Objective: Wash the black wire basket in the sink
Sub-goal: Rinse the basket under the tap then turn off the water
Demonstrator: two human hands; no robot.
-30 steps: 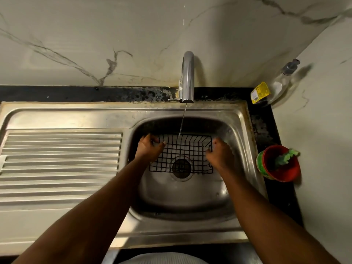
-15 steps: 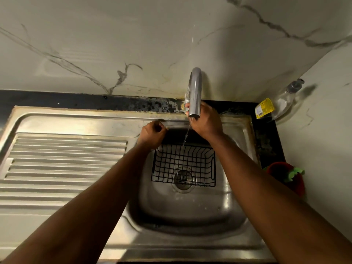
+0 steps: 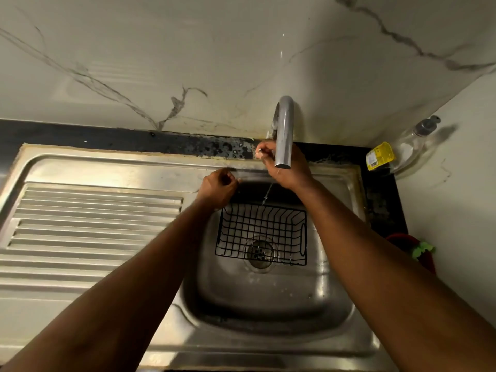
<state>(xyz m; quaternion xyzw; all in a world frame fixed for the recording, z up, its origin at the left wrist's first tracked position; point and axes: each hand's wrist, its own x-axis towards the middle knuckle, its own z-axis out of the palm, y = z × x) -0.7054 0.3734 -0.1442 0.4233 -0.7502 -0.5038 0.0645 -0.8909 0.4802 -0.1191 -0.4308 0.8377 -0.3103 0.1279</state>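
**Inspector:** Location of the item under wash?

**Assistant:** The black wire basket (image 3: 261,233) sits upright on the floor of the stainless sink (image 3: 268,299), toward the back of the bowl. It lies directly over the drain strainer (image 3: 259,251), which shows through the mesh. Neither hand touches it. A thin stream of water (image 3: 267,194) drops from the tap spout (image 3: 284,135) onto its rear wall.

**Inspector:** Hands?

**Assistant:** The right hand (image 3: 285,170) is behind the spout. Its thumb and forefinger pinch something small at the foot of the tap. I judge it to be the tap handle (image 3: 259,150), though most of it is hidden. The left hand (image 3: 218,187) is at the back left corner of the bowl, fingers curled toward the palm, nothing visible in them. Whether it rests on the steel I cannot tell.

**Inspector:** Handling assessment?

**Assistant:** Judged light and stiff: thin coated wire in an open grid that will not hold water. The wet coating is likely slick, and thin wire gives a flat palm poor purchase. It does not look fragile, though the walls may flex if squeezed hard.

**Inspector:** Recommended hold?

**Assistant:** The oval loop handle (image 3: 303,236) in the right end wall. I cannot make out a matching one on the left end. Failing that, hook the fingers over the top rim wire at both short ends, so the basket can be turned under the stream
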